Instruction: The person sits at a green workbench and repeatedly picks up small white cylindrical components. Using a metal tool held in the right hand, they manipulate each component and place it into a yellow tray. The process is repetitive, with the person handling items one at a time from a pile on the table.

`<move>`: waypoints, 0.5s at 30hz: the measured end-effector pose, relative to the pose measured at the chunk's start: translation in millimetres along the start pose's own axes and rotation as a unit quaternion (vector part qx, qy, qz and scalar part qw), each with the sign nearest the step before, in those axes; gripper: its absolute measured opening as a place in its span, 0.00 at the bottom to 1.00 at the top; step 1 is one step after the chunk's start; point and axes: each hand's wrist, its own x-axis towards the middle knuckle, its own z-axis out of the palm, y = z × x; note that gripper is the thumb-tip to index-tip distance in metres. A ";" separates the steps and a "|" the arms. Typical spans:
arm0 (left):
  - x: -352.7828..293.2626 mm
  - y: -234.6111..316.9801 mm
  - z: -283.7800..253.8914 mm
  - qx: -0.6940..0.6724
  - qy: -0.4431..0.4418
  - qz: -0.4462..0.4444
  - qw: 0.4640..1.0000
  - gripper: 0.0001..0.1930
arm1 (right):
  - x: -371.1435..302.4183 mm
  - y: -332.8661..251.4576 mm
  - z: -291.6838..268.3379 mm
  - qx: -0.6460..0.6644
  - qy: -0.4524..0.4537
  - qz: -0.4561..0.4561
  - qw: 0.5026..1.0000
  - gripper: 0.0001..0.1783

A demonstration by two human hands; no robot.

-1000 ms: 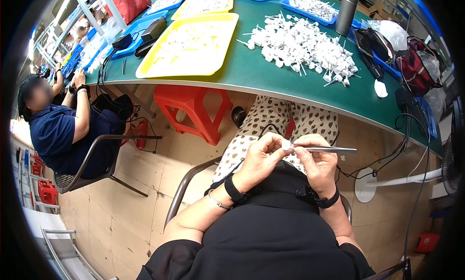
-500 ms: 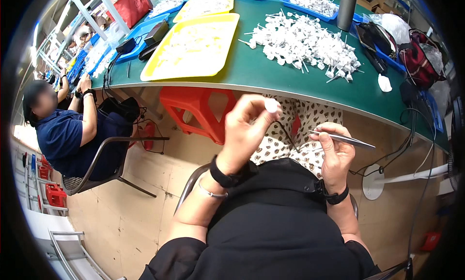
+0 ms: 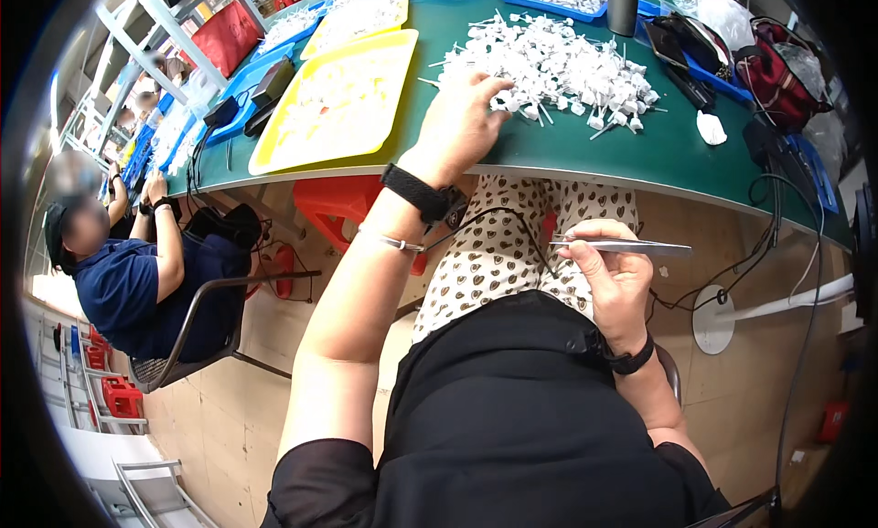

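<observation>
My left hand (image 3: 460,126) is at the near left edge of a loose pile of small white plastic parts with thin stems (image 3: 562,66) on the green table. Its thumb and fingers are apart, and I see nothing held between them. Above my lap, my right hand (image 3: 619,288) is closed around metal tweezers (image 3: 654,247), which lie nearly level across the fingers. Whether the tweezer tips grip anything is too small to tell.
A yellow tray (image 3: 402,71) with small pale parts stands left of the pile. Blue trays (image 3: 585,14) of white parts and a dark grey cylinder (image 3: 623,7) are behind it. Bags (image 3: 777,75) lie at the right. A co-worker (image 3: 137,281) sits at the left.
My left hand has moved forward from above my lap to the pile; the round white piece it pinched no longer shows. My right hand has shifted slightly left, still holding the tweezers.
</observation>
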 end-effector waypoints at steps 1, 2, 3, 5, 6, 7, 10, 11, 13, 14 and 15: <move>4.4 5.6 7.4 0.020 -0.015 -0.003 1.000 0.18 | -0.6 0.0 -0.6 -0.012 0.003 0.004 1.000 0.07; 7.8 7.5 12.9 0.041 -0.031 -0.006 0.999 0.17 | -0.6 0.0 0.0 -0.011 0.005 -0.002 1.000 0.07; 9.4 4.2 18.1 0.065 -0.027 -0.006 0.998 0.15 | -0.5 0.0 1.4 -0.011 0.007 -0.008 1.000 0.07; 13.9 -4.0 20.8 0.102 -0.022 0.019 0.994 0.15 | 0.2 0.7 1.7 -0.007 0.008 -0.018 1.000 0.07; 14.6 -8.5 21.2 0.121 -0.020 0.032 0.992 0.14 | 0.3 1.0 1.5 -0.006 0.006 -0.021 1.000 0.08; 16.1 -7.4 18.8 0.092 -0.021 0.026 0.995 0.13 | 0.2 1.4 0.7 -0.005 0.007 -0.024 1.000 0.08; 22.4 -3.9 6.3 -0.019 -0.036 -0.021 0.999 0.12 | 0.5 0.5 -1.0 -0.004 0.002 -0.017 1.000 0.08; 26.7 -1.8 0.1 -0.072 -0.051 -0.057 0.995 0.12 | 0.2 0.1 -1.4 0.007 0.001 -0.009 1.000 0.08; 34.5 7.2 -23.7 -0.274 -0.103 -0.172 0.941 0.14 | 0.3 -2.0 -0.9 0.030 -0.004 0.004 1.000 0.07; 29.9 1.1 -18.6 -0.330 -0.017 -0.157 0.931 0.13 | 0.1 -5.9 -1.3 0.067 -0.025 0.006 0.997 0.07; 26.7 4.3 -22.8 -0.388 0.003 -0.166 0.907 0.12 | -0.8 -11.4 -3.5 0.105 -0.047 0.008 0.993 0.06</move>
